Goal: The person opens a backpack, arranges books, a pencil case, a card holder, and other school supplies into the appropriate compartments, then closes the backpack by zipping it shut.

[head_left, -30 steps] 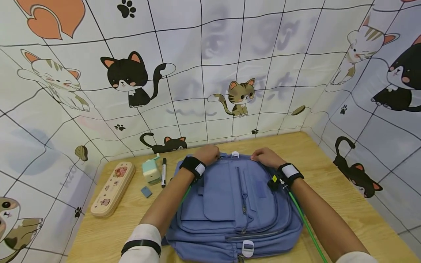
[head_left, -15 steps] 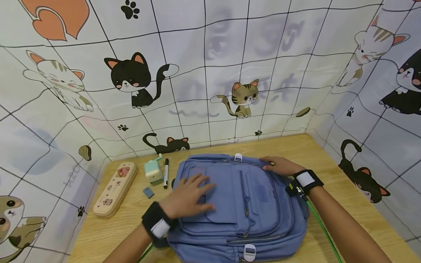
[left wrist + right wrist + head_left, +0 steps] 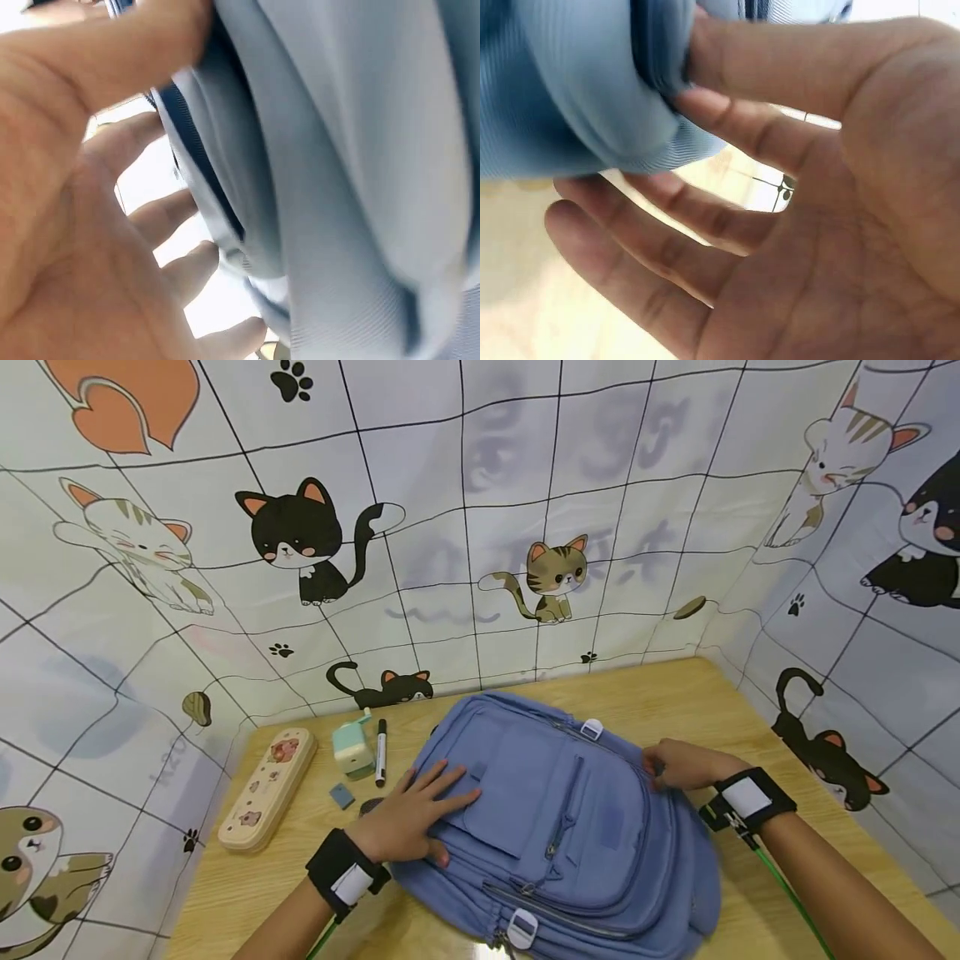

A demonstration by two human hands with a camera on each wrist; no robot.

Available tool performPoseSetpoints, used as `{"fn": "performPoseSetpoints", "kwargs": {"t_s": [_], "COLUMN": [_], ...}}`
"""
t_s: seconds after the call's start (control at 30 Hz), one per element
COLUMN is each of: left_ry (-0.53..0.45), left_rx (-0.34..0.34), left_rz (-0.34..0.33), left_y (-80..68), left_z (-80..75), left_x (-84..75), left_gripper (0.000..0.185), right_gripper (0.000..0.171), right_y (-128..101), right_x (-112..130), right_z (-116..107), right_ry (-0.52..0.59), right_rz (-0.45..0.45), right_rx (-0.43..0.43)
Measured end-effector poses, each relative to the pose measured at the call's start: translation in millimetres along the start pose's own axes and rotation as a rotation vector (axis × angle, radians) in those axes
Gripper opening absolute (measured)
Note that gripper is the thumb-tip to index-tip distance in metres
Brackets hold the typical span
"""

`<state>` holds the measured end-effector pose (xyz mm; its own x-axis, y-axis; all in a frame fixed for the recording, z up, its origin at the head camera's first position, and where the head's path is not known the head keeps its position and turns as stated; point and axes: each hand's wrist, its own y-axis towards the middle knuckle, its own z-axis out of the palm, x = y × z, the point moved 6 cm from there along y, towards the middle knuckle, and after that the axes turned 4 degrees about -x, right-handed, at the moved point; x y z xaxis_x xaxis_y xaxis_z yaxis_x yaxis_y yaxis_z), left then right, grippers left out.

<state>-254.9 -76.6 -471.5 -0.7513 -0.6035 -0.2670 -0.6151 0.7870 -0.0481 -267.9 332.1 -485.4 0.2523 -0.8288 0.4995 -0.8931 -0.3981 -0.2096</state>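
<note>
We see one blue backpack (image 3: pixel 555 793) lying slantwise, front upward, on the wood-coloured bench (image 3: pixel 675 702). Its cloth is soft and slightly creased. On its front we make out a flat flap, a slim zip with hanging pulls running lengthwise, and a curved zip round the pocket. We count two white buckles (image 3: pixel 592 729), one at the backpack's far edge and one at its near edge. We cannot see what is inside the backpack.

The left hand (image 3: pixel 405 818) rests on the backpack's left side with its fingers spread wide. The right hand (image 3: pixel 693 764) is at the backpack's right edge; its thumb and first finger pinch the cloth there, and in the right wrist view the other three fingers reach out loosely below.

To the left of the backpack we count four things: one pencil case (image 3: pixel 266 792), cream with pink pictures, its lid down and its contents hidden; one mint and cream pencil sharpener (image 3: pixel 352 749) with a crank; one white marker (image 3: pixel 382 753) with a black cap; and one small blue block (image 3: pixel 342 795). The marker is nearest the backpack, the pencil case farthest from it.
</note>
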Motion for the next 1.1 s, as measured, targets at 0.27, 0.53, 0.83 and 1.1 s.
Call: {"fn": "performPoseSetpoints", "kwargs": {"t_s": [0.27, 0.53, 0.83, 1.1], "left_ry": [0.178, 0.334, 0.308, -0.05], "left_rx": [-0.075, -0.142, -0.264, -0.173], "left_rz": [0.051, 0.049, 0.039, 0.18], "left_y": [37.1, 75.2, 59.5, 17.1], "left_z": [-19.9, -29.7, -35.2, -19.0], "left_x": [22.9, 50.1, 46.6, -12.2], "left_gripper": [0.082, 0.072, 0.06, 0.032], "right_gripper": [0.033, 0.027, 0.044, 0.049], "right_y": [-56.9, -83.9, -78.6, -78.9], "right_x": [21.9, 63.9, 102.5, 112.0], "right_z": [29.3, 59.5, 69.0, 71.7], "right_ry": [-0.005, 0.048, -0.346, -0.27], "right_rz": [-0.055, -0.117, -0.272, -0.707], "right_rx": [-0.051, 0.005, -0.306, -0.523]}}
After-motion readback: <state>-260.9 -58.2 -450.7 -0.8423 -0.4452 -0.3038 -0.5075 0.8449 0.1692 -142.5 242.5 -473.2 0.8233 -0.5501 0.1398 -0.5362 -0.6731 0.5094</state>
